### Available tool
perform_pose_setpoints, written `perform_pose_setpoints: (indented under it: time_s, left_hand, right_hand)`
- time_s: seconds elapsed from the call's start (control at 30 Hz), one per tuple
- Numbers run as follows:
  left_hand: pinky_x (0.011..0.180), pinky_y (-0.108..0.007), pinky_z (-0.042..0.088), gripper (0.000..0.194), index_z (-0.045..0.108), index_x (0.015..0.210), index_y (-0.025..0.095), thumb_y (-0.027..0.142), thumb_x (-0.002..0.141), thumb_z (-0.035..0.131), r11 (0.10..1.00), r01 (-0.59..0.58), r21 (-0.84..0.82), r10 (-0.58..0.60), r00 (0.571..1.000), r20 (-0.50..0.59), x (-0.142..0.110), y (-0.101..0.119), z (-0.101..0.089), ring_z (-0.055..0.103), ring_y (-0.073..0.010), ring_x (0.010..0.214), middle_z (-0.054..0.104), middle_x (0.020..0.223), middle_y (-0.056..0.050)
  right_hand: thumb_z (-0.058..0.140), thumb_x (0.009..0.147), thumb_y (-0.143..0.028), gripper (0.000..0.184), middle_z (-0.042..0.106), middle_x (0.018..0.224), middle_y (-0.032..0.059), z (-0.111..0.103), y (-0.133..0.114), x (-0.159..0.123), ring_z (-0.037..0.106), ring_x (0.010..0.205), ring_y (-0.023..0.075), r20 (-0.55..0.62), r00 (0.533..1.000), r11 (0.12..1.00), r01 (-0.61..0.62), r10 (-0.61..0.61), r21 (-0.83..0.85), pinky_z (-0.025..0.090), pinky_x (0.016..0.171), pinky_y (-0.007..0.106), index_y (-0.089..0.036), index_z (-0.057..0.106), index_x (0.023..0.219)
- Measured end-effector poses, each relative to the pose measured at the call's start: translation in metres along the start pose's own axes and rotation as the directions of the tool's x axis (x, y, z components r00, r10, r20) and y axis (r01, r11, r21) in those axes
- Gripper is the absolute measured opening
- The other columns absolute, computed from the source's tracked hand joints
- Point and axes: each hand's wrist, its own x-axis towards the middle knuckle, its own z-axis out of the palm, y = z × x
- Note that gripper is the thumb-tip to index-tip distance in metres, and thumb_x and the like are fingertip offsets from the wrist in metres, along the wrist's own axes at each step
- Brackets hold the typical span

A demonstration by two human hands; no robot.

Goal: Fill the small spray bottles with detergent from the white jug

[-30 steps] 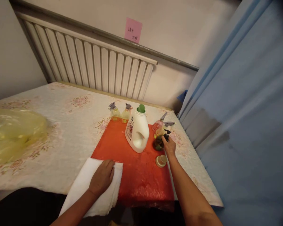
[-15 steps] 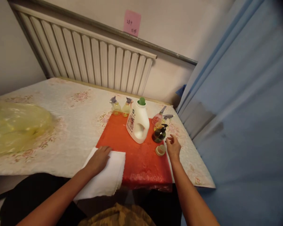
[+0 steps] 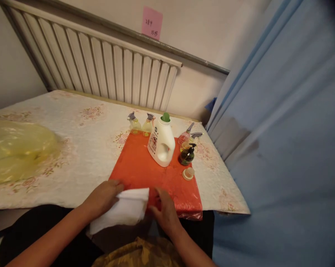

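My left hand point(image 3: 106, 195) grips the left edge of a folded white cloth point(image 3: 125, 209), which is raised and bent at the front edge of the red plastic sheet point(image 3: 134, 163). Just right of the cloth is my right hand point(image 3: 164, 207), its thumb and fingers parted with nothing between them. Farther back on the sheet stands a white jug point(image 3: 163, 142) with a handle and a green spout in its neck. To its right are a dark pump bottle point(image 3: 186, 156) and, nearer me, a pale translucent cap point(image 3: 188, 173).
Two spray bottles point(image 3: 147, 126) stand behind the sheet's left corner. A pink spray bottle point(image 3: 184, 138) and another sprayer are behind the pump bottle. A yellow plastic bag point(image 3: 19, 152) lies on the flowered tablecloth point(image 3: 92, 148). A blue curtain point(image 3: 281, 148) hangs at the right.
My right hand has moved left from beside the pump bottle to the cloth's right edge. My left hand has lifted the cloth and drawn it slightly toward me.
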Motion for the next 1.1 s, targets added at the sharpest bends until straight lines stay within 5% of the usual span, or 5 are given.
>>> perform_pose_setpoints:
  time_s: [0.1, 0.3, 0.47, 0.6, 1.1]
  left_hand:
    - [0.065, -0.031, 0.038, 0.013, 0.063, 0.071, 0.024, 0.020, 0.079, 0.053, 0.998, -0.061, -0.030, 0.062, 0.998, 0.031, -0.028, 0.025, -0.003, 0.059, -0.0230, 0.073, 0.063, 0.080, -0.004]
    - [0.063, -0.030, 0.036, 0.020, 0.063, 0.076, 0.024, 0.031, 0.088, 0.049, 0.990, -0.084, -0.117, 0.096, 0.991, 0.098, -0.053, 0.060, -0.005, 0.060, -0.0213, 0.072, 0.063, 0.083, -0.003]
    - [0.066, -0.030, 0.039, 0.023, 0.062, 0.085, 0.022, 0.029, 0.093, 0.042, 0.988, -0.067, -0.138, 0.090, 0.981, 0.173, -0.041, 0.085, -0.030, 0.061, -0.0219, 0.078, 0.062, 0.091, -0.006]
    - [0.070, -0.031, 0.041, 0.019, 0.061, 0.085, 0.021, 0.028, 0.092, 0.044, 0.991, -0.054, -0.119, 0.076, 0.978, 0.195, -0.025, 0.100, -0.036, 0.062, -0.0235, 0.083, 0.062, 0.092, -0.006]
    - [0.074, -0.031, 0.043, 0.020, 0.065, 0.096, 0.020, 0.037, 0.092, 0.055, 0.983, -0.121, -0.137, 0.136, 0.985, 0.109, 0.075, 0.128, -0.046, 0.063, -0.0218, 0.087, 0.069, 0.096, -0.004]
  right_hand:
    - [0.075, 0.068, -0.019, 0.077, 0.057, 0.140, 0.0092, 0.006, -0.006, -0.015, 0.050, 0.130, 0.0313, 0.084, 0.996, 1.000, 0.013, -0.012, -0.007, 0.040, 0.109, 0.048, -0.027, 0.050, 0.140]
    - [0.061, 0.080, -0.015, 0.025, 0.073, 0.093, 0.0008, -0.003, -0.024, -0.038, 0.066, 0.090, 0.0201, 0.300, 0.953, 0.992, -0.068, 0.034, 0.105, 0.049, 0.085, 0.031, -0.026, 0.074, 0.097]
    - [0.061, 0.082, -0.024, 0.027, 0.072, 0.101, 0.0022, -0.034, -0.034, -0.048, 0.064, 0.093, 0.0197, 0.361, 0.925, 0.947, -0.215, 0.119, 0.240, 0.047, 0.083, 0.028, -0.022, 0.072, 0.106]
    - [0.077, 0.065, -0.025, 0.067, 0.064, 0.127, 0.0051, -0.047, -0.033, -0.058, 0.059, 0.112, 0.0264, 0.285, 0.950, 0.934, -0.214, 0.130, 0.286, 0.045, 0.096, 0.034, -0.025, 0.060, 0.129]
    - [0.061, 0.081, -0.027, 0.023, 0.073, 0.095, 0.0046, -0.107, -0.004, 0.006, 0.066, 0.085, 0.0216, -0.166, 0.953, 0.965, -0.237, 0.254, 0.116, 0.052, 0.078, 0.032, -0.019, 0.070, 0.100]
